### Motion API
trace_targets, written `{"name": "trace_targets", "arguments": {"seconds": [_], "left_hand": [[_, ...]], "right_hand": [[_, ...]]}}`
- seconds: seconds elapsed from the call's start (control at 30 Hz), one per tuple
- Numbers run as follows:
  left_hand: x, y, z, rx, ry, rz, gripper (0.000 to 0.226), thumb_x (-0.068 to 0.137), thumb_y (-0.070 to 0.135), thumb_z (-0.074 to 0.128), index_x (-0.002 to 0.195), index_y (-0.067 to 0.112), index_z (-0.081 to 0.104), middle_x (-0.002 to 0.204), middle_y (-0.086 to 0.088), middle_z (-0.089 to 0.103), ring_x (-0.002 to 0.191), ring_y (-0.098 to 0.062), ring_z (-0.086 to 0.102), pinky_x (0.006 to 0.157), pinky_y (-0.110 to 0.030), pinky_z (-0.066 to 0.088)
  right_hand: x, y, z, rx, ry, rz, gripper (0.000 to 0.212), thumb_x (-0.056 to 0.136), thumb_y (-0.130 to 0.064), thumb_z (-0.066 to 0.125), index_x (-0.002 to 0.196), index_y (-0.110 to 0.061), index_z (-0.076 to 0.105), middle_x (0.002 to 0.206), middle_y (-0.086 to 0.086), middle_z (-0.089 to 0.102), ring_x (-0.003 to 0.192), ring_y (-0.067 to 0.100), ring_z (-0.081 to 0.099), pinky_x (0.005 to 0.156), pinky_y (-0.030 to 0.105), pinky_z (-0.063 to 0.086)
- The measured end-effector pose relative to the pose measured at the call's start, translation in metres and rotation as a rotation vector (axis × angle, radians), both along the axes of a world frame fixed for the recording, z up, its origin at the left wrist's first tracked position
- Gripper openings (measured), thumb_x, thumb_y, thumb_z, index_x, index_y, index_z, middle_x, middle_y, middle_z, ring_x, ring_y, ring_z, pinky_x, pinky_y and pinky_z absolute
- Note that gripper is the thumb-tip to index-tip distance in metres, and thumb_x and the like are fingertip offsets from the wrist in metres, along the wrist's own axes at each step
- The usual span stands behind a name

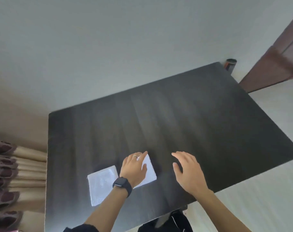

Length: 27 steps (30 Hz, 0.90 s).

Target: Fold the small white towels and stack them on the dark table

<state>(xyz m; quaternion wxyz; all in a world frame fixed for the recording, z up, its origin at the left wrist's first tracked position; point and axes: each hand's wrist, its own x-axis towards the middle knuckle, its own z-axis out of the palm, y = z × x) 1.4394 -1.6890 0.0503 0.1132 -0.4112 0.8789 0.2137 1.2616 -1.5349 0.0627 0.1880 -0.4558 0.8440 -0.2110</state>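
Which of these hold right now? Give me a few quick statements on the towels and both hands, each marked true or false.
1. The left hand rests on a white towel. True.
2. The right hand grips a towel. False: it is open above the bare table and holds nothing.
3. Two towels are on the table. True: the second towel lies left of the first.
4. The towels are stacked. False: they lie side by side.
5. The watch is on the right wrist. False: it is on the left wrist.

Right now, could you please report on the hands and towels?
Left hand flat on folded towel. Right hand open, empty, above table. Second towel beside it, unstacked.
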Motion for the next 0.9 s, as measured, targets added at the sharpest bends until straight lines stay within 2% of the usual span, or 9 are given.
{"name": "trace_targets", "arguments": {"seconds": [0.27,0.4,0.57,0.73,0.9], "left_hand": [[-0.141,0.096,0.062,0.04,0.323,-0.456,0.043,0.098,0.03,0.045,0.14,0.04,0.049,0.139,0.012,0.051,0.132,-0.014,0.041,0.109,-0.029,0.028],[-0.212,0.185,0.112,0.06,0.447,-0.726,0.043,0.099,0.031,0.045,0.141,0.038,0.048,0.144,0.008,0.048,0.133,-0.017,0.042,0.11,-0.033,0.031],[-0.277,0.331,0.176,0.081,0.622,-1.056,0.043,0.096,0.029,0.052,0.138,0.038,0.052,0.147,-0.001,0.047,0.129,-0.025,0.048,0.103,-0.04,0.043],[-0.333,0.473,0.234,0.101,0.781,-1.238,0.042,0.094,0.031,0.054,0.136,0.037,0.055,0.142,0.001,0.051,0.128,-0.021,0.048,0.103,-0.04,0.044],[-0.379,0.599,0.28,0.133,0.905,-1.312,0.043,0.093,0.032,0.053,0.136,0.036,0.055,0.139,0.004,0.052,0.128,-0.019,0.049,0.103,-0.039,0.044]], "right_hand": [[-0.03,0.157,0.084,-0.173,0.147,-0.599,0.029,0.097,-0.033,0.056,0.124,-0.027,0.063,0.13,-0.008,0.061,0.123,0.014,0.052,0.103,0.025,0.038],[-0.024,0.248,0.117,-0.241,0.257,-0.892,0.029,0.096,-0.031,0.06,0.125,-0.03,0.064,0.132,-0.01,0.06,0.127,0.017,0.047,0.103,0.038,0.046],[-0.023,0.379,0.162,-0.359,0.448,-1.225,0.034,0.093,-0.027,0.064,0.127,-0.028,0.063,0.138,-0.007,0.055,0.125,0.022,0.047,0.097,0.041,0.048],[-0.033,0.514,0.203,-0.359,0.594,-1.429,0.031,0.093,-0.03,0.063,0.124,-0.031,0.064,0.137,-0.009,0.055,0.123,0.023,0.048,0.094,0.039,0.049],[-0.051,0.645,0.244,-0.329,0.711,-1.501,0.031,0.094,-0.032,0.061,0.125,-0.03,0.064,0.136,-0.007,0.055,0.125,0.023,0.047,0.101,0.033,0.041]]}}
